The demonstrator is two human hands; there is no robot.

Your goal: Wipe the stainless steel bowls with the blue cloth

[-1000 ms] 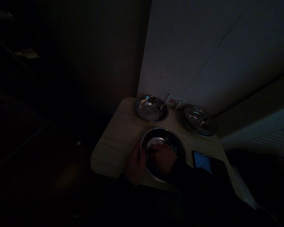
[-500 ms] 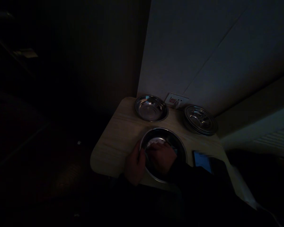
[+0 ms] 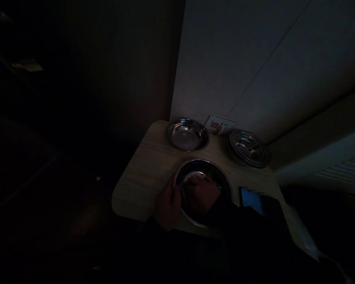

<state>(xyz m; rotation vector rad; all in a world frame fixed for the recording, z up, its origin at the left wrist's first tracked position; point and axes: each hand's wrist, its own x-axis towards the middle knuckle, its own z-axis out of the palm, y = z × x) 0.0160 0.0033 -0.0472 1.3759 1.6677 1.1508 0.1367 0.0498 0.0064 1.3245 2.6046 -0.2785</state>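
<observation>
A large metal bowl stands near the front of a small wood-grain table. Closed on the left side of its rim is my left hand, thumb near the inside and fingers along the outer wall. My right hand reaches down into the bowl with its fingers bent. Under those fingers something pale and hard to make out lies on the bowl's bottom; in this dim light I cannot tell whether they grip it.
Behind the bowl sits a shallow metal basin. Several stacked metal dishes stand at the back right. A wall socket with a plug is behind them. A lit phone lies right of the bowl, beside my dark sleeve.
The view has shifted very slightly and looks a little darker. Both hands stay at the bowl, with hardly any visible movement.
</observation>
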